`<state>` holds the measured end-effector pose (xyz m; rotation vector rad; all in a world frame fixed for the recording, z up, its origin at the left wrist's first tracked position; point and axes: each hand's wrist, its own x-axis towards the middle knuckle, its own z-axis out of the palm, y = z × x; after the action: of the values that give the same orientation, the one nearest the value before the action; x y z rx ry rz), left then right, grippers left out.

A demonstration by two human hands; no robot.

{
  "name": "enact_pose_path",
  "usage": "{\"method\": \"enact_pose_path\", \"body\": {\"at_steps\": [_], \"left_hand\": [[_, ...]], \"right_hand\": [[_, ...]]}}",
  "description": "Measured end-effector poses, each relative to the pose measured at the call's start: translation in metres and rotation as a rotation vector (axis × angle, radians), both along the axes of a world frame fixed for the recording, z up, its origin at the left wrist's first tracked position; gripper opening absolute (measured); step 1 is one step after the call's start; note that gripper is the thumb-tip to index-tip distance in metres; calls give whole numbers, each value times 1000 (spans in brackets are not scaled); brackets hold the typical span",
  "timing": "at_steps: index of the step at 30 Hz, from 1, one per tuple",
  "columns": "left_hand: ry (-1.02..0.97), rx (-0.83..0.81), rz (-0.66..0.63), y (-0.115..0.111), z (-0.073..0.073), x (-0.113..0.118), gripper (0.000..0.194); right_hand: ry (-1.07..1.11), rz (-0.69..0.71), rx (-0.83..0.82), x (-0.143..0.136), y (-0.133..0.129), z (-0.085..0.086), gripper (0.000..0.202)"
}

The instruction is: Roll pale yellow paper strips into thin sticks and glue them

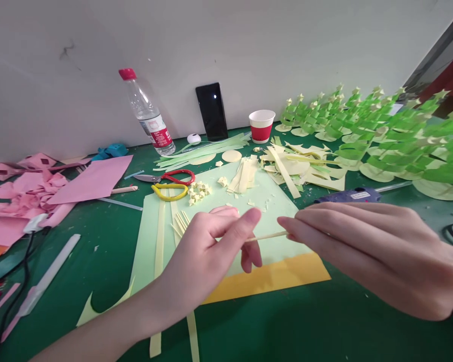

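Green tabletop (287,327): bottle (154,123), cup (261,128), yellow-orange sheet (287,271).

Bottle label (157,131): is showing illegible print near the desk's (287,322) far edge.
Glue gun sticker (360,195): is showing unreadably small marks.

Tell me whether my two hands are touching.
Apart: the head view shows an open gap between the left hand and right hand, with a thin pale strip crossing it.
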<state>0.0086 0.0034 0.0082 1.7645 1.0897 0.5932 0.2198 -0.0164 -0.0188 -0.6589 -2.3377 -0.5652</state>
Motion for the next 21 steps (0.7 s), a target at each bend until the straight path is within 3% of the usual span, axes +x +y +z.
{"method": "enact_pose_path", "body": {"at_steps": [7, 11, 15, 21], "left_hand": [[-144, -100, -67, 6, 5, -3, 40], [-77, 88, -40, 4, 3, -2, 24], [-28, 309, -24, 2, -2, -2, 26], [-35, 216, 0, 0, -2, -3, 32]], "right_hand": [[-6, -73, 63, 6, 12, 2, 15], [-49, -8, -17, 7, 15, 5, 12], [-68, 0, -23, 7, 13, 10, 7], [-48, -13, 52, 9, 10, 6, 28]]}}
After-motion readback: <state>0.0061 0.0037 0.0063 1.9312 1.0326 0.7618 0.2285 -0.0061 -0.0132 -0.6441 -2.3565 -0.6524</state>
